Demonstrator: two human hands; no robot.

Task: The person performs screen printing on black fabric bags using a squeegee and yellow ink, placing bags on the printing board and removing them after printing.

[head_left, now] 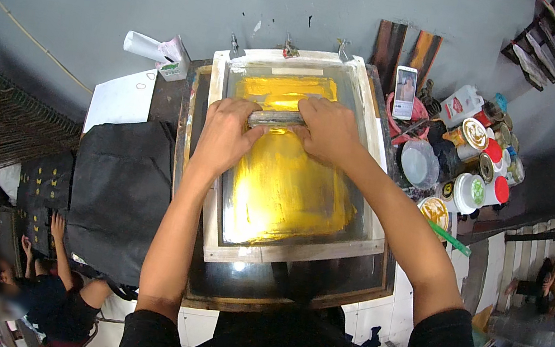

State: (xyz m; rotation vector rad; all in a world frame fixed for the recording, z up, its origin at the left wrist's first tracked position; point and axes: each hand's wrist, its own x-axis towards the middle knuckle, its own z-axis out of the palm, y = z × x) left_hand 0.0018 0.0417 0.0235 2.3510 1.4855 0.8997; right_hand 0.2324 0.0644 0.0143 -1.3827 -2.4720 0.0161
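Observation:
Both of my hands grip a squeegee (275, 118) that lies crosswise over a screen-printing frame. My left hand (228, 129) is closed round its left end, and my right hand (331, 130) round its right end. Yellow ink (288, 197) coats the mesh in streaks, both above the squeegee and below it. The pale wooden screen frame (294, 249) rests on a dark printing board (238, 287). Clamps (290, 49) stand along the frame's far edge. My fingers hide much of the squeegee's ends, and its blade edge cannot be made out.
Right of the board crowd several ink tubs (474, 133), a clear plastic bowl (419, 163) and an upright phone (404, 92). Black fabric (117, 199) is stacked at left, near a white sheet (120, 101). One person (53, 305) sits lower left; another (550, 286) is far right.

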